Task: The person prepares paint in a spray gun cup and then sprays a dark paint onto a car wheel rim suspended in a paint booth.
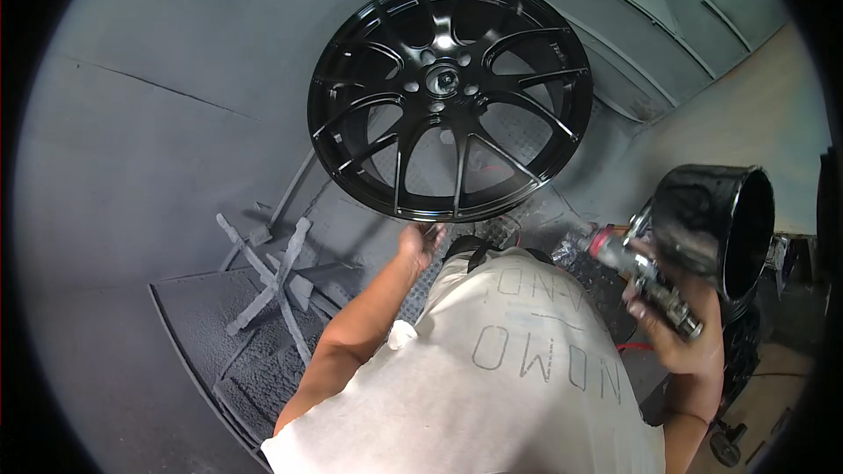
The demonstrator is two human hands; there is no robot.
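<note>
A glossy black multi-spoke car wheel (461, 127) is held up ahead of me, face toward me. My left hand (421, 244) is at its lower edge. The fingers curl against the rim and are partly hidden. On the right, my right hand (676, 320) is closed around the handle of a metal spray gun (648, 276) with a red ring near its nozzle. The nozzle points left, below and apart from the wheel. A large, black, paint-smeared open cup (698, 219) adjoins the gun and overlaps part of it. What fixes the wheel from behind is hidden.
Grey, overspray-coated walls (167, 167) close in on the left and behind. A crusted cross-shaped stand (277, 285) stands at lower left, over a rough grey mat (211, 316). A red hose (634, 347) shows beneath my right arm. More dark objects crowd the lower right.
</note>
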